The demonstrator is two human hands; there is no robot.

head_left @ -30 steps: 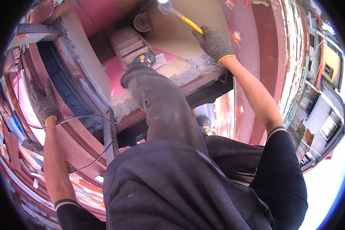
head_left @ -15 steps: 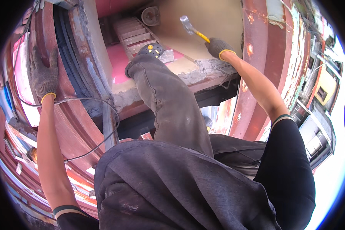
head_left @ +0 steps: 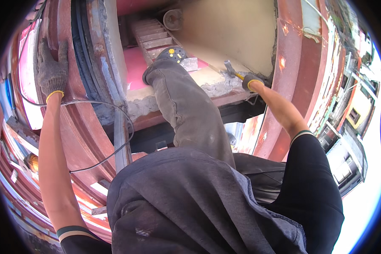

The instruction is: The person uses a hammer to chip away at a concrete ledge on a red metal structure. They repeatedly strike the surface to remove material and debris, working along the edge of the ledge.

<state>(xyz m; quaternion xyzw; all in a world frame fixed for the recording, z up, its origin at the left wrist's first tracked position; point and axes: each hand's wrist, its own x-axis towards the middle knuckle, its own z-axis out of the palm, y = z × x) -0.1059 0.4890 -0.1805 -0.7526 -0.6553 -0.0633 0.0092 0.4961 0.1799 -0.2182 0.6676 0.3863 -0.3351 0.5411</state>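
My right hand (head_left: 251, 83), in a grey knit glove with a yellow cuff, is closed around the yellow handle of a hammer (head_left: 230, 67). The metal hammer head is down at the rough, broken concrete edge (head_left: 216, 89) of the opening in front of me; I cannot tell if it touches. Far to the left, my left hand (head_left: 53, 73) wears a matching glove. Its fingers are spread flat against a reddish-brown corrugated metal sheet (head_left: 82, 127), with nothing held.
My leg (head_left: 184, 106) reaches over the concrete edge, its dark shoe (head_left: 172, 53) beside a ladder (head_left: 156, 38). A round bucket (head_left: 172, 19) stands further in. A dark cable (head_left: 129, 122) loops across the metal at left. Buildings (head_left: 353, 114) show at far right.
My right hand has swung the hammer down toward the concrete edge, from a raised position over the opening. The left hand stays spread on the metal sheet. The view has shifted slightly.
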